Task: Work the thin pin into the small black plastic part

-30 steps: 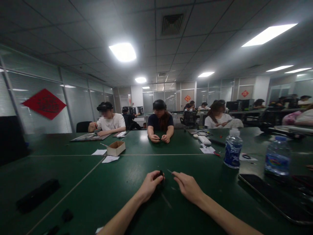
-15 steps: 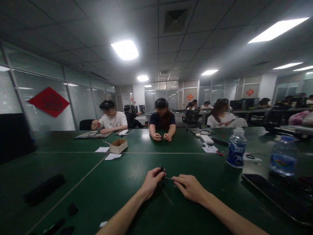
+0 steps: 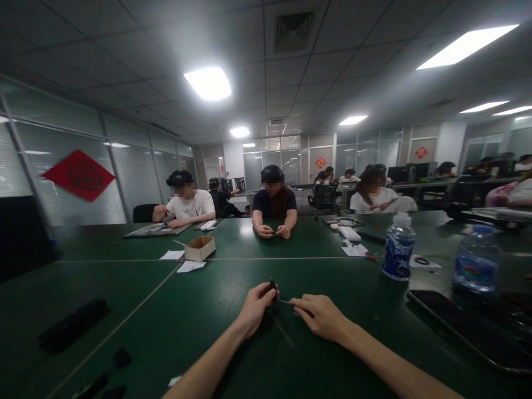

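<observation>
My left hand (image 3: 254,310) pinches a small black part (image 3: 273,290) between thumb and fingers, above the green table (image 3: 233,288). My right hand (image 3: 322,317) is closed on a thin metal tool (image 3: 285,301). Its slim shaft points left and reaches the black part, or comes very close to it. The fingers hide the tool's handle, so its exact kind is unclear. Below the hands, a faint thin streak (image 3: 282,331) crosses the table top.
To the right are a phone (image 3: 465,327), a blue-labelled bottle (image 3: 398,252) and a clear bottle (image 3: 476,263). An open small box (image 3: 200,249) and papers (image 3: 191,267) lie ahead left. Nearer left are a long black object (image 3: 73,324) and dark pieces (image 3: 122,357). Across sits a person (image 3: 274,205).
The whole view has shifted slightly. Both hands keep nearly the same grip and place, with the tool's shaft still pointing at the black part.
</observation>
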The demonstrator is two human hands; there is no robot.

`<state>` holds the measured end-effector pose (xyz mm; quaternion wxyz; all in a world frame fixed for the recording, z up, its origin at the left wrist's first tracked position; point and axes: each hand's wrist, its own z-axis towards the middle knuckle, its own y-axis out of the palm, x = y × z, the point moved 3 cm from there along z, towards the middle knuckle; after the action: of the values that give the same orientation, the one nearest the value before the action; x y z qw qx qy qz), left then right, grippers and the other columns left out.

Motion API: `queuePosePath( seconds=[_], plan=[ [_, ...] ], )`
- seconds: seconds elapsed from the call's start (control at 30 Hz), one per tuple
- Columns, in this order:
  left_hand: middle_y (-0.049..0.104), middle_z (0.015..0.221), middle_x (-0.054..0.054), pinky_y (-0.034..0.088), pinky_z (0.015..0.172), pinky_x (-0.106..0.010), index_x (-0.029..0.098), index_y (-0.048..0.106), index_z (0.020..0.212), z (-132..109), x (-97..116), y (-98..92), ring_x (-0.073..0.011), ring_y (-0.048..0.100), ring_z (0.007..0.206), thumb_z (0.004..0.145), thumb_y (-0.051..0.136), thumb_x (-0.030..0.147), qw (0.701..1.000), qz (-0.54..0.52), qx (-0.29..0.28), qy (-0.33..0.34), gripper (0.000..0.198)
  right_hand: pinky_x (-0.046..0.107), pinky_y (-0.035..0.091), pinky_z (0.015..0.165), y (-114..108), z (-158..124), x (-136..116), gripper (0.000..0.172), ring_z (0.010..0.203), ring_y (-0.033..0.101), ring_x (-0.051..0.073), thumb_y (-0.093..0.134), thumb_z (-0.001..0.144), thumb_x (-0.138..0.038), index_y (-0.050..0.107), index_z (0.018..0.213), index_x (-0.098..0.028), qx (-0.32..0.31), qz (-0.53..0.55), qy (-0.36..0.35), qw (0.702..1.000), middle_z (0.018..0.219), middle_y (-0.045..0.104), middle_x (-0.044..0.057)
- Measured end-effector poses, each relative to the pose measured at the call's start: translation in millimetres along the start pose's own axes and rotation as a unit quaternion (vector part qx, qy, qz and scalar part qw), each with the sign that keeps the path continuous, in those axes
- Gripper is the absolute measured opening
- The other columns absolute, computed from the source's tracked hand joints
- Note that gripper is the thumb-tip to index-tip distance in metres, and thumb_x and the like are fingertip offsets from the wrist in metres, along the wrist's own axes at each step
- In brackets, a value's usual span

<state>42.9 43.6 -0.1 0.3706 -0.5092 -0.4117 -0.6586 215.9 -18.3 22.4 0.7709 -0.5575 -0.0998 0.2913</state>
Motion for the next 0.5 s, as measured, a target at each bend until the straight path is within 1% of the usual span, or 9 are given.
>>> queuePosePath(
  seconds=[0.2,0.5],
  plan=[
    [0.064,0.091,-0.008,0.041,0.075,-0.027,0.013,0.064,0.099,-1.6,3.5,1.1,-0.0173,0.056,0.084,0.07,0.069,0.037,1.0,0.015,-0.012,0.005,0.038,0.022,0.04,0.065,-2.9,-0.1,-2.6,0.03,0.073,0.058,0.014,0.036,0.092,-0.029,0.061,0.109,-0.025,-0.014,0.004,-0.011,1.0,0.084,0.062,0.003],
    [0.063,0.086,-0.006,0.04,0.071,-0.025,0.012,0.063,0.098,-1.1,1.5,1.8,-0.0151,0.055,0.078,0.072,0.066,0.039,1.0,-0.009,-0.023,0.006,0.037,0.023,0.042,0.065,-2.4,-0.3,-1.2,0.028,0.071,0.058,0.014,0.037,0.092,-0.028,0.062,0.104,-0.023,0.005,0.022,-0.003,1.0,0.081,0.063,0.003]
  ],
)
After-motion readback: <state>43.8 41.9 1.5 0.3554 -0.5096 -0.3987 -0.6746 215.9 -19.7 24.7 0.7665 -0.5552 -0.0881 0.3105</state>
